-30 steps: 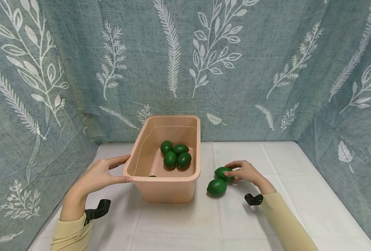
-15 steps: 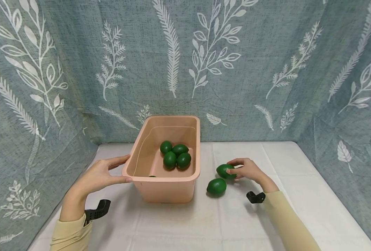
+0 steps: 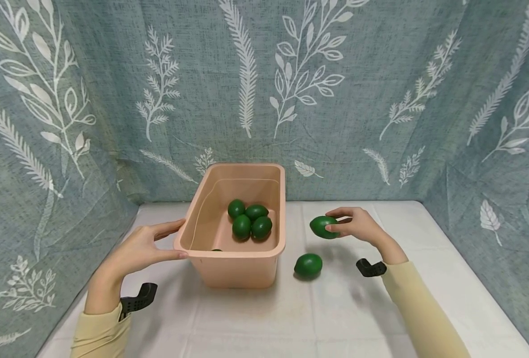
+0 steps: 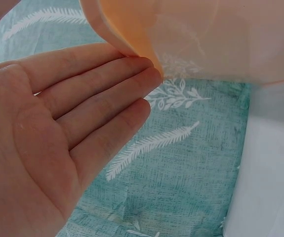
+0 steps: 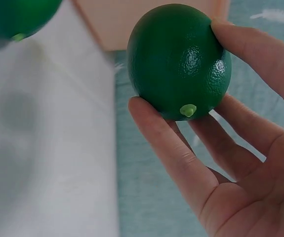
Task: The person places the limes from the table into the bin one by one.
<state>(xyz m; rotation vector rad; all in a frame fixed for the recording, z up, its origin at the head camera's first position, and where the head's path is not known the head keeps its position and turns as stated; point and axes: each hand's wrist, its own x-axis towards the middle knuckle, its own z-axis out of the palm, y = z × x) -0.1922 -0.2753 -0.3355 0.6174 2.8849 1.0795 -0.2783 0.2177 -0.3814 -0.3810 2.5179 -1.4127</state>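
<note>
My right hand (image 3: 358, 226) pinches a dark green lime (image 3: 321, 227) between thumb and fingertips, lifted above the white table. In the right wrist view the held lime (image 5: 179, 61) shows a small pale stem end. Another lime (image 3: 308, 266) lies on the table to the right of a peach plastic bin (image 3: 237, 272). Inside the bin several limes (image 3: 242, 227) sit grouped toward its right, and one more is mostly hidden behind the front wall. With fairly straight fingers, my left hand (image 3: 141, 248) touches the bin's left rim near the front corner.
A white cloth (image 3: 255, 323) covers the table. Behind it and at both sides hangs a teal curtain (image 3: 192, 99) with white leaf prints. Black wrist cameras sit on both wrists.
My right hand has raised the pinched lime off the table, away from the other loose lime. My left hand stays at the bin's rim.
</note>
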